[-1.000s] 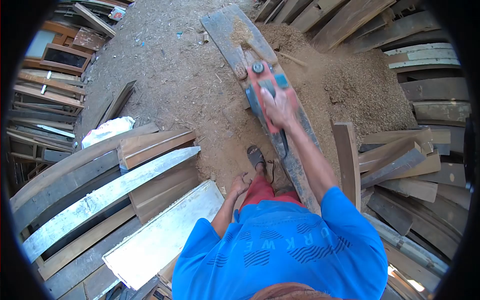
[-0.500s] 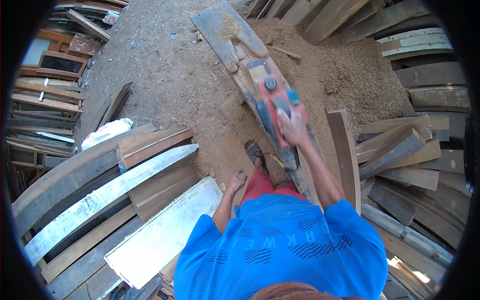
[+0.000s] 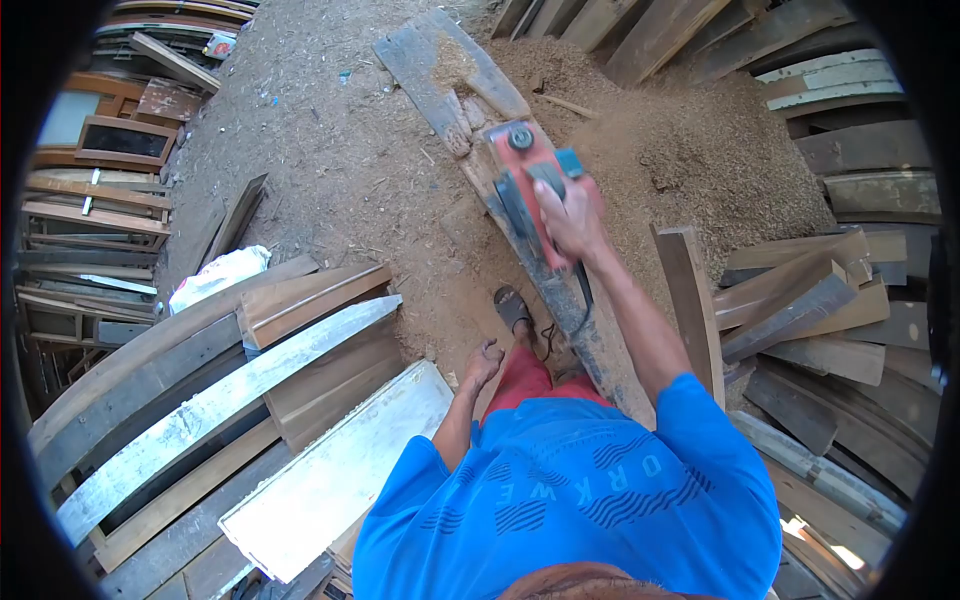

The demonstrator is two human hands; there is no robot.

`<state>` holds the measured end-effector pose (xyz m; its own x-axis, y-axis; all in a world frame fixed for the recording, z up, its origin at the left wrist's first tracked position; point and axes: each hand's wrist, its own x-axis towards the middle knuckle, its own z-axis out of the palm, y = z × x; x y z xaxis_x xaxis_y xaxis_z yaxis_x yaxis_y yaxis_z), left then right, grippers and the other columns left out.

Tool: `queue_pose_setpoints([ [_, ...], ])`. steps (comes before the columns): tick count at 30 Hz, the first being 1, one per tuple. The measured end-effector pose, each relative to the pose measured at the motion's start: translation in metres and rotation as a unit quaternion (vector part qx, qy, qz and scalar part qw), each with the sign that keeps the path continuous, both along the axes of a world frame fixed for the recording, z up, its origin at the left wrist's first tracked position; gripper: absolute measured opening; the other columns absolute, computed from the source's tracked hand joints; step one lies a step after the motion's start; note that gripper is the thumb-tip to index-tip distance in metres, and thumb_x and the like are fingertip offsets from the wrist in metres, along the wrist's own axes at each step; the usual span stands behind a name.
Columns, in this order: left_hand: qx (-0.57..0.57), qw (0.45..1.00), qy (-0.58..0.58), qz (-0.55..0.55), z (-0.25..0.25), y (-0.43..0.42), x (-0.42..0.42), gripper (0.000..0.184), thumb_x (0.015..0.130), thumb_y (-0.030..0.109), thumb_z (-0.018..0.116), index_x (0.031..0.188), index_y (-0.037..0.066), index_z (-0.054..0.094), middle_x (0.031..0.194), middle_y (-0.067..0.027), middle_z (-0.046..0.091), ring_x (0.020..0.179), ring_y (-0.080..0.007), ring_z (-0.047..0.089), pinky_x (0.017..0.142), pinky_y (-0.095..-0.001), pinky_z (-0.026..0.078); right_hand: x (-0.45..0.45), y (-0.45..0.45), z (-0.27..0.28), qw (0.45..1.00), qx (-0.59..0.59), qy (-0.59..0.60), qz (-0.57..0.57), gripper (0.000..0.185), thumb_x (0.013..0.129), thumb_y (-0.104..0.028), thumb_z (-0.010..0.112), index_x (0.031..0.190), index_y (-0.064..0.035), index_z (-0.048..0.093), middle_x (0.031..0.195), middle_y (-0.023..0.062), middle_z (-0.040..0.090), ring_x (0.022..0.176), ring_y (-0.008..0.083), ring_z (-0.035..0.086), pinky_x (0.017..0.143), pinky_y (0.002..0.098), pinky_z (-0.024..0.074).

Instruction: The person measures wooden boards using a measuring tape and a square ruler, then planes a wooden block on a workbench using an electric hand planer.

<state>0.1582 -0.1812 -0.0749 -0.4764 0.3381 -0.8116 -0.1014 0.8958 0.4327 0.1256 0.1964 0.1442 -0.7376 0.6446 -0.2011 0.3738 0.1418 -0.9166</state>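
On my view, the red handheld electric planer (image 3: 527, 165) sits on the plank just above the middle of the frame, its black round knob (image 3: 520, 137) toward the top, a teal part (image 3: 568, 162) on its right side and a dark cord (image 3: 586, 298) at its lower end. I see the long, worn grey-brown plank (image 3: 612, 362) slanting from upper left of centre to lower centre, with shavings (image 3: 452, 62) on its far end.
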Motion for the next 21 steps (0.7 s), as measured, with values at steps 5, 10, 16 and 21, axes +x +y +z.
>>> queue_pose_setpoints([
  [5, 0.005, 1.0, 0.0, 0.027, 0.01, -0.007, -0.002, 0.057, 0.092, 0.038, 0.067, 0.138, 0.006, 0.059, 0.13, -0.0252, 0.065, 0.124, -0.0374, 0.062, 0.105, -0.0428, 0.048, -0.094, 0.051, -0.02, 0.996, 0.067, 0.051, -0.004, 0.058, 0.098, -0.053, 0.053, 0.073, -0.0012, 0.063, 0.059, 0.0042, 0.059, 0.053, 0.0155, 0.059, 0.053, 0.0353, 0.0473],
  [10, -0.003, 1.0, 0.012, 0.028, -0.015, -0.043, 0.005, 0.057, 0.092, 0.037, 0.068, 0.138, 0.005, 0.059, 0.131, -0.0247, 0.065, 0.125, -0.0371, 0.061, 0.105, -0.0417, 0.048, -0.072, 0.031, -0.019, 1.0, 0.014, 0.022, -0.01, 0.057, 0.099, -0.054, 0.054, 0.081, -0.0006, 0.065, 0.064, 0.0057, 0.061, 0.055, 0.0155, 0.059, 0.054, 0.0344, 0.0481],
  [16, -0.044, 0.998, -0.03, 0.016, -0.011, -0.059, 0.013, 0.057, 0.091, 0.035, 0.068, 0.136, 0.0, 0.06, 0.129, -0.0254, 0.066, 0.124, -0.0361, 0.062, 0.105, -0.0402, 0.048, 0.048, -0.05, -0.01, 0.997, 0.076, 0.002, 0.008, 0.049, 0.099, -0.041, 0.055, 0.118, 0.0035, 0.059, 0.079, 0.021, 0.067, 0.071, 0.0366, 0.067, 0.067, 0.0466, 0.0514],
  [21, -0.041, 0.997, -0.051, 0.043, -0.015, -0.055, 0.024, 0.056, 0.091, 0.031, 0.066, 0.138, 0.001, 0.059, 0.13, -0.0253, 0.066, 0.123, -0.0342, 0.063, 0.104, -0.0388, 0.048, 0.122, -0.095, 0.018, 0.999, -0.01, -0.033, 0.002, 0.055, 0.096, -0.042, 0.058, 0.123, 0.0065, 0.056, 0.095, 0.0291, 0.068, 0.091, 0.0437, 0.069, 0.079, 0.049, 0.0527],
])
